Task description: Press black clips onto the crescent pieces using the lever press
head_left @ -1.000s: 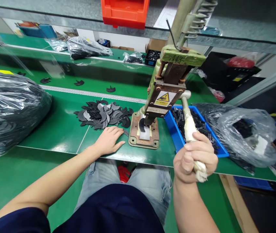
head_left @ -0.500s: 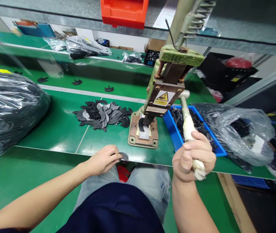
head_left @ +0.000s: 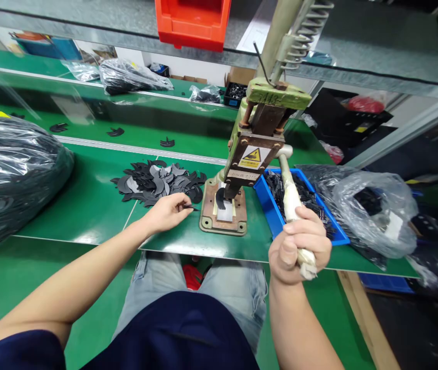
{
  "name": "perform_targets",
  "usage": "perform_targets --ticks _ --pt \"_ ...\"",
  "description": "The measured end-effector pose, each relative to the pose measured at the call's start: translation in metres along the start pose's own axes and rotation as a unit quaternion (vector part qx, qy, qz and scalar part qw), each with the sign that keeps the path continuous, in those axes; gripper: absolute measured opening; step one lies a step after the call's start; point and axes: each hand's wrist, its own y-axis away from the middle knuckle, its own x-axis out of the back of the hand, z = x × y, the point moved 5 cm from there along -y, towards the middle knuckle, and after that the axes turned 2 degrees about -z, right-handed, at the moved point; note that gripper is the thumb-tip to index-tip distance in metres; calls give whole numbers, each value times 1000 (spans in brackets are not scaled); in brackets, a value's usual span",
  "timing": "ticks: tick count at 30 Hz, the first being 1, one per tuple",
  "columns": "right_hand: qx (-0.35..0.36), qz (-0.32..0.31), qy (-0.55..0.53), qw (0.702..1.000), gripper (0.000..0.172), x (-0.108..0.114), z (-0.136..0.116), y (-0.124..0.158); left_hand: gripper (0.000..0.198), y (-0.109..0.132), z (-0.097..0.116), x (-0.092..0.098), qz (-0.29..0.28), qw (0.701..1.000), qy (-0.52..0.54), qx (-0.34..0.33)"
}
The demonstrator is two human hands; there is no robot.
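Observation:
My right hand [head_left: 299, 252] is wrapped around the taped lever handle [head_left: 291, 198] of a green hand press [head_left: 255, 146]. A black curved piece [head_left: 220, 198] lies on the press base [head_left: 224, 227], beside the lowered ram. My left hand [head_left: 170, 211] is closed in a pinch on a thin dark curved piece [head_left: 189, 207], mostly hidden by the fingers. It is over the bench, between the press base and a pile of black and grey curved pieces [head_left: 157, 181].
Right of the press stands a blue bin [head_left: 276, 218] of black parts, with an open plastic bag [head_left: 377, 216] beyond. A large filled bag [head_left: 14, 174] lies at the left. An orange bin [head_left: 192, 31] sits on the shelf above. Several curved pieces lie on the green strip behind.
My left hand has moved forward from the bench's front edge to beside the pile, still pinching the curved piece. My right hand stays on the lever handle. The view has shifted slightly.

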Motion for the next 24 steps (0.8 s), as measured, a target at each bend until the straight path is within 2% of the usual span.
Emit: perform_targets --ticks 3,6,9,12,15,20,24 --pt "2 -7 9 1000 14 0 1 0 34 -22 -1 -16 -13 989 143 46" --pt "7 -6 9 1000 17 0 0 -1 44 -40 4 -36 -31 969 241 52" --pt "-2 -4 12 1000 18 0 -1 -1 51 -47 14 -57 -67 949 304 55" --pt "-5 -5 10 1000 18 -1 -3 -1 58 -48 22 -72 -107 916 379 75" --pt "-7 1 5 1000 19 0 -3 -1 62 -49 20 -71 -97 902 409 96" --pt "-12 -1 15 1000 21 -1 -2 -1 49 -55 -2 -51 3 928 339 156" --pt "-19 4 22 1000 20 -2 -3 0 38 -60 -6 -55 -17 915 354 193"
